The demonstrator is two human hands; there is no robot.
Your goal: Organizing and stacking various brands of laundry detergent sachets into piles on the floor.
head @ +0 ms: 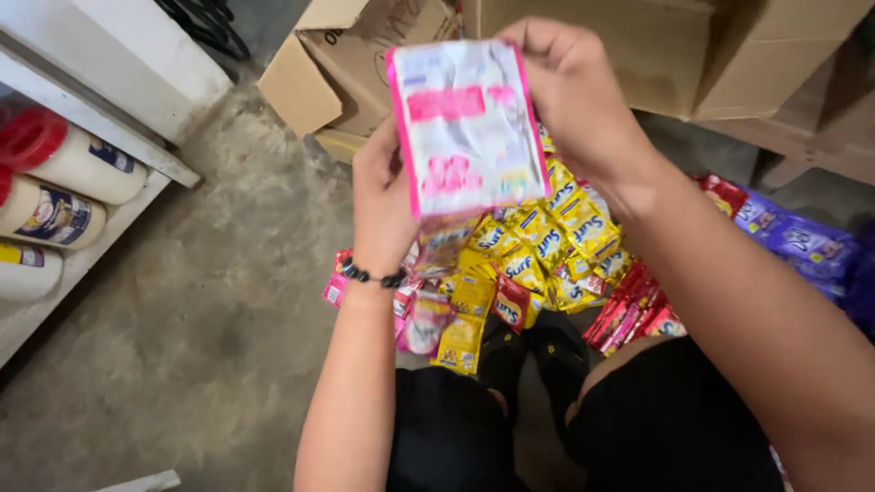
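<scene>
Both hands hold up 1 flat pink-and-white plastic sachet [467,123] in front of the camera, above the lap and the pile on the floor. The left hand [383,200] is closed on its lower left edge, thumb in front and fingers behind, and the right hand [570,96] pinches its upper right corner, so the packet hangs between 2 grips set diagonally apart. It looks thin, light and limp: the film bends slightly rather than standing stiff, and its glossy face would likely be slick under dry fingers. The sealed pink borders seem the firmest places to hold, since the middle would probably give under pressure; squeezing there could strain a seal. Below it on the grey concrete floor [210,319] lies a heap of small yellow sachets [547,241], with pink sachets [419,314] to the left, a fan of red sachets [633,314] to the right and purple sachets [802,241] farther right. Open brown cardboard boxes [365,64] stand behind the heap. At the left, white bottles with red caps [64,169] lie on a white shelf [118,128]. A black beaded bracelet [369,275] circles the left wrist.
</scene>
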